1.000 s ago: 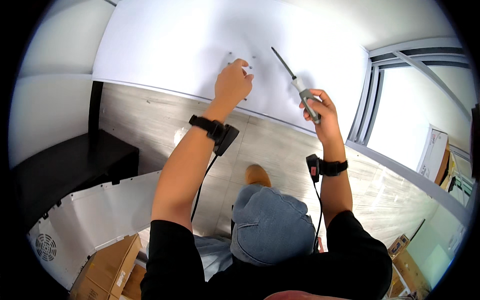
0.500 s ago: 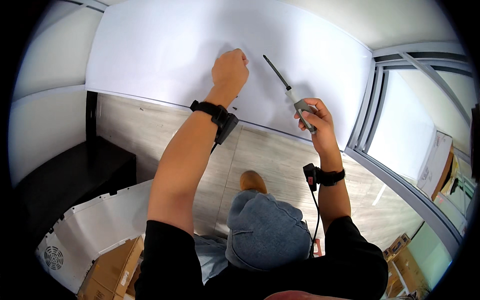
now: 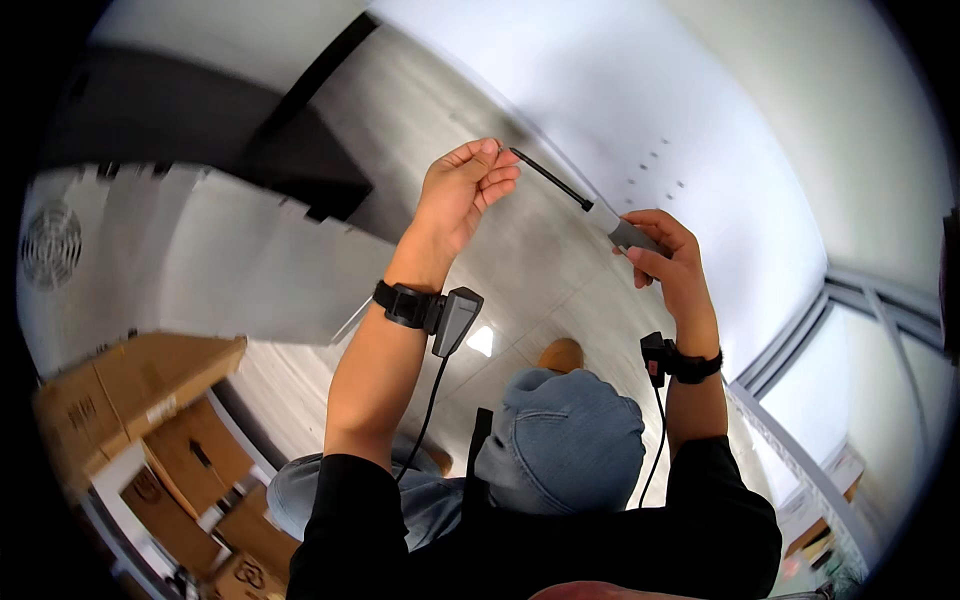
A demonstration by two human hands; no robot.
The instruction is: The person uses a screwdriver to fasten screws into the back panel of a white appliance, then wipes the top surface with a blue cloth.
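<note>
My right hand (image 3: 668,255) is wrapped round the grey handle of a screwdriver (image 3: 556,181). Its dark shaft points to the upper left. The thumb and forefinger of my left hand (image 3: 462,190) are pinched together on a tiny piece, apparently a small screw (image 3: 501,148), mostly hidden by the fingertips. The screwdriver's tip comes right up to these fingertips; whether it touches the screw I cannot tell. Several small dark screws (image 3: 657,170) lie spread on the white tabletop (image 3: 740,130), beyond the screwdriver handle.
A large pale curved panel (image 3: 200,265) with a round vent stands at my left, before a black bench (image 3: 210,130). Cardboard boxes (image 3: 150,390) are piled at the lower left. A metal frame (image 3: 790,330) stands at the right. Cables run from both wrist straps.
My view has turned to the left, so the panel and boxes show more. My left hand has lifted off the tabletop with the small screw, and the screwdriver tip has come to its fingertips.
</note>
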